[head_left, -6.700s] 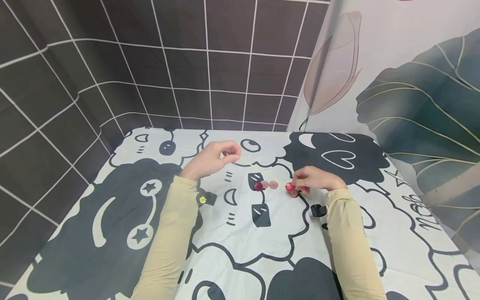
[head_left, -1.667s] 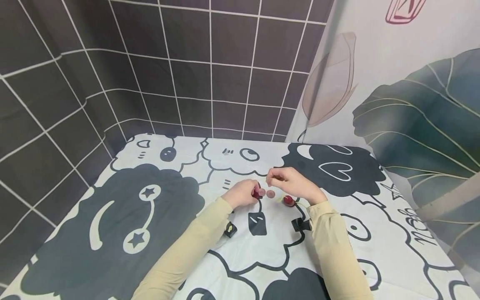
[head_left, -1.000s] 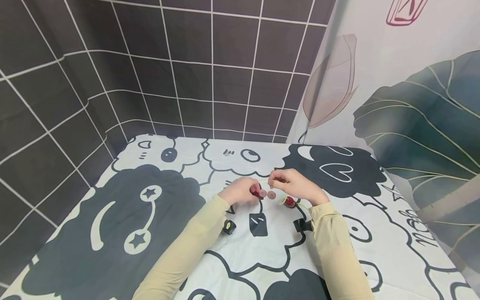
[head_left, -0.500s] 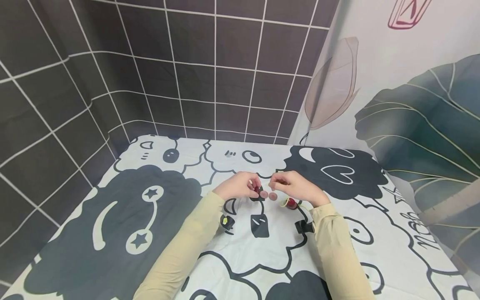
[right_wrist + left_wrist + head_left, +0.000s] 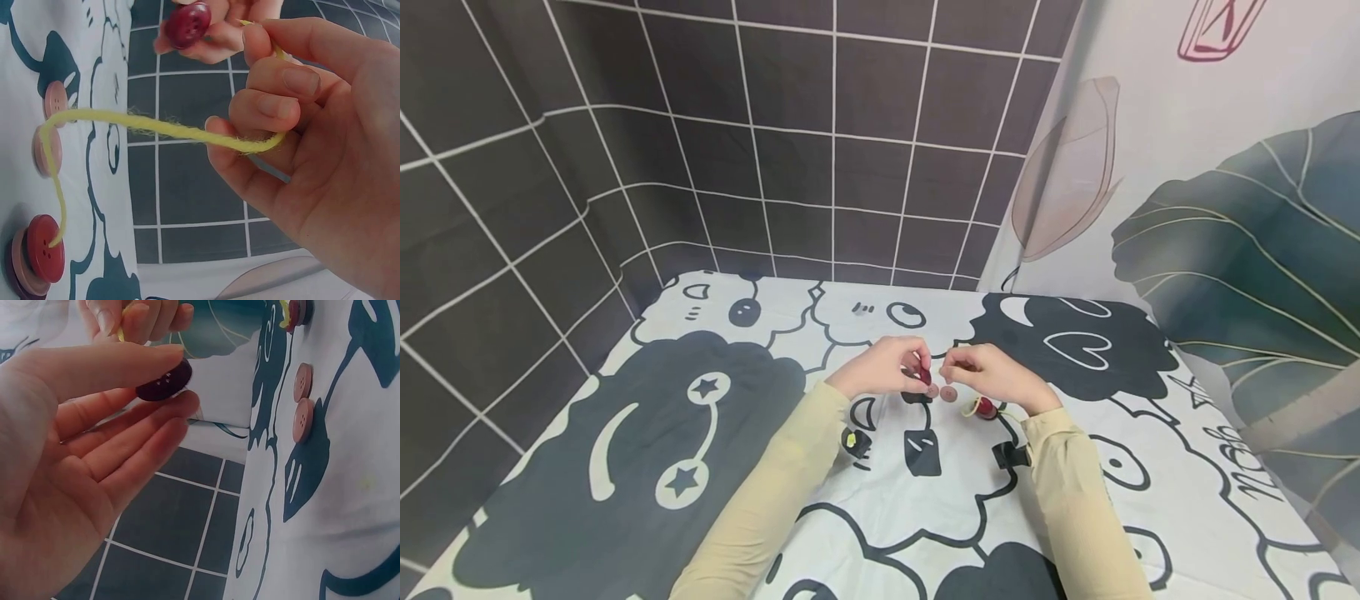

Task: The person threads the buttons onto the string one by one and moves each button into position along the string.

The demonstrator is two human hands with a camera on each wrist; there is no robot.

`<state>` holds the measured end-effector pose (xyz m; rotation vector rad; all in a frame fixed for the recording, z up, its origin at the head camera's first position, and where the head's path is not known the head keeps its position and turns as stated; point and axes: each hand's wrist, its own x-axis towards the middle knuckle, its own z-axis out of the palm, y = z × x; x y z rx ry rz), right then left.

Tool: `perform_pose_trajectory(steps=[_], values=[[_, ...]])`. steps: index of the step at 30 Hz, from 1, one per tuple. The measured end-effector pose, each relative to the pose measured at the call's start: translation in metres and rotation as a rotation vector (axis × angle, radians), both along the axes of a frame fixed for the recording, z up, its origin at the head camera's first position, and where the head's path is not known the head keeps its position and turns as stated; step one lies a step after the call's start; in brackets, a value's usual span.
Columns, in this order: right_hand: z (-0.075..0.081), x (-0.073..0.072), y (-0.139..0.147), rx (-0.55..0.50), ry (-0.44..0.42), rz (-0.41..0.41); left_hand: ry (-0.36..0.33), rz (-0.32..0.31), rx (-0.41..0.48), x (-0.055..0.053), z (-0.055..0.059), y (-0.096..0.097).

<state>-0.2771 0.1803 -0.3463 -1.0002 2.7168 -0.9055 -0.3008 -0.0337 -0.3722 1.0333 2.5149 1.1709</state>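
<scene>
My left hand (image 5: pixel 887 367) pinches a dark red button (image 5: pixel 164 383) between thumb and fingertips, lifted above the cloth. Its holes show in the right wrist view. Close by on the right, my right hand (image 5: pixel 991 372) grips yellow yarn (image 5: pixel 156 127), a short tip poking out between thumb and forefinger, near but apart from the dark red button. The yarn loops down into a hole of a red button (image 5: pixel 45 248), the top of a small stack lying on the cloth; a pink button (image 5: pixel 25 265) and a darker one sit beneath it.
Two loose pink buttons, one pink button (image 5: pixel 303 420) and another pink button (image 5: pixel 303 382), lie side by side on the patterned cloth (image 5: pixel 925 508) below the hands. A grid-patterned dark curtain (image 5: pixel 790 150) hangs behind. Small black devices sit by both wrists.
Earlier the hands stretched the yarn apart, and the dark red button lay on the cloth. My left hand has since picked it up, raised it and moved right towards the nearly still right hand.
</scene>
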Motion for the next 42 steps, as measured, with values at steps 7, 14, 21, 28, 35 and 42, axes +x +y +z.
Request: perform_pose_trajectory(steps=[7,14,21,28,35,42], values=[[0.001,0.001,0.003,-0.010,-0.008,-0.017,0.099,0.005,0.106,-0.002,-0.003,-0.001],[0.003,0.000,0.007,-0.023,-0.019,-0.033,0.156,0.020,0.084,-0.003,-0.002,-0.002],[0.003,0.000,0.010,-0.031,-0.021,-0.037,0.200,0.003,0.015,0.000,-0.001,-0.003],[0.003,0.001,0.011,-0.042,-0.015,-0.031,0.240,-0.016,0.046,-0.001,-0.001,-0.002],[0.004,0.001,0.010,-0.048,-0.013,-0.021,0.258,-0.038,0.064,-0.002,-0.001,-0.002],[0.004,0.001,0.010,-0.046,-0.025,-0.023,0.229,-0.023,0.088,-0.002,-0.001,-0.002]])
